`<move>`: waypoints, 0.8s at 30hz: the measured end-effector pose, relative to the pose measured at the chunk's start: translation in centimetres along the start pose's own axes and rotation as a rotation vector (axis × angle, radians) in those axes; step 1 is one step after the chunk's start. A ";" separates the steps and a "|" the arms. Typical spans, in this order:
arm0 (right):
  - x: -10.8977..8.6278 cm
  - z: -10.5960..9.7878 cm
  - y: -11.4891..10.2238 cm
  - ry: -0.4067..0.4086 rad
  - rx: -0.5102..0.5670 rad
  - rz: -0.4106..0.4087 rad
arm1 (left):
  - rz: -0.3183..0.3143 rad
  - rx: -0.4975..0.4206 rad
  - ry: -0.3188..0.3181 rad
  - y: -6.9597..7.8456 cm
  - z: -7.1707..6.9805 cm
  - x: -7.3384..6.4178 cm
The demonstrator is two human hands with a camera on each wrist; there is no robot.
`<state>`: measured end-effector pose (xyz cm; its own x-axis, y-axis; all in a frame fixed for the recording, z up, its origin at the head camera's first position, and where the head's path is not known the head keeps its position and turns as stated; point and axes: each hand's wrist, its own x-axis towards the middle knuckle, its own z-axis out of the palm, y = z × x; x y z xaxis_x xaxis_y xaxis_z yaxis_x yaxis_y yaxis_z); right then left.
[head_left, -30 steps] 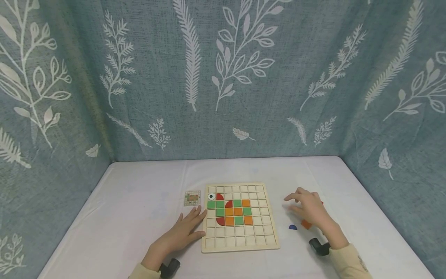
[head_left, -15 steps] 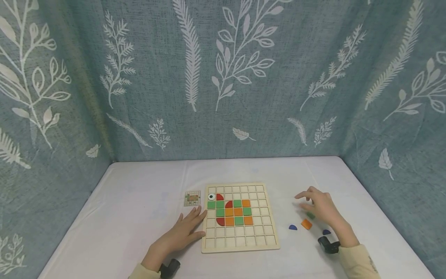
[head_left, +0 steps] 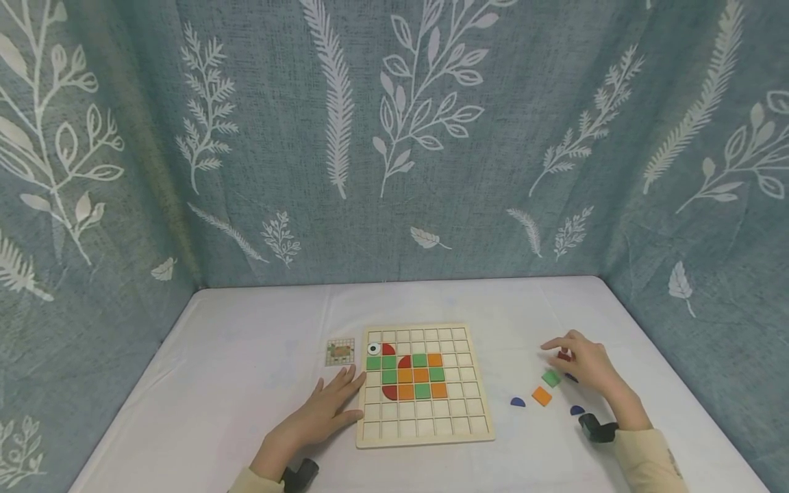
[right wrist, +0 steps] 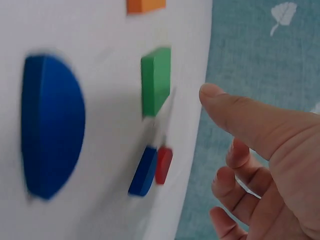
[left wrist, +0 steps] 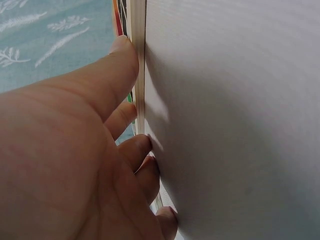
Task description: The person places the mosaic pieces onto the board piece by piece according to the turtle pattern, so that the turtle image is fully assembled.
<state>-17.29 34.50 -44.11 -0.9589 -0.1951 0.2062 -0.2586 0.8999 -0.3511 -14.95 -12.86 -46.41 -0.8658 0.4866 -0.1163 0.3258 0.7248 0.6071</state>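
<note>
Plainly, the left hand (head_left: pixel 325 409) met the board (head_left: pixel 425 427) while the right hand (head_left: pixel 588 368) hung over loose pieces

The left hand, fingers outstretched and gripping nothing, touched the board's edge around nine o'clock. Just beside that edge, toward ten o'clock, lay a picture card (head_left: pixel 340 351). Past three o'clock, a strip of white tablecloth (head_left: pixel 246 329) separated the board from the loose pieces. Among these, an orange square (head_left: pixel 542 396) had a green square (head_left: pixel 551 378) near it at one o'clock, one blue half-disc (head_left: pixel 518 402) at nine and another blue half-disc (head_left: pixel 577 410) at four. The right hand, its grip released, held thumb and fingertips apart above the cloth, with a red piece (right wrist: pixel 164 165) and a third blue piece (right wrist: pixel 143 171) beneath. Coloured tiles (head_left: pixel 421 375) sat on the board from ten o'clock to its centre. A leaf-printed blue-green curtain (head_left: pixel 265 150) rose beyond the table's twelve o'clock edge and along both sides.
</note>
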 end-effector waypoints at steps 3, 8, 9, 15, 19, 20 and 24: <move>-0.1 -0.1 0.7 -0.025 0.004 0.026 | 0.001 -0.001 0.002 0.0 0.0 0.0; -0.2 -0.2 1.9 -0.057 0.026 0.068 | 0.004 0.004 -0.002 0.0 0.0 0.0; -0.2 -0.1 2.2 -0.062 0.030 0.079 | 0.006 0.003 -0.002 0.0 0.0 0.0; -0.4 -0.2 3.4 -0.113 0.041 0.135 | 0.018 -0.005 -0.007 0.1 -0.2 -0.1; -0.5 -0.4 3.8 -0.125 0.047 0.132 | 0.016 -0.008 -0.008 0.2 -0.2 -0.1; -0.5 -0.4 3.9 -0.126 0.047 0.125 | 0.016 -0.008 -0.008 0.2 -0.2 -0.1; -0.5 -0.4 4.2 -0.138 0.055 0.112 | 0.015 -0.005 -0.008 0.1 -0.2 -0.1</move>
<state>-17.89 38.56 -45.31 -0.9880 -0.1502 0.0370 -0.1519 0.8971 -0.4149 -14.89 -12.91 -46.21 -0.8578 0.5013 -0.1137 0.3367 0.7151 0.6125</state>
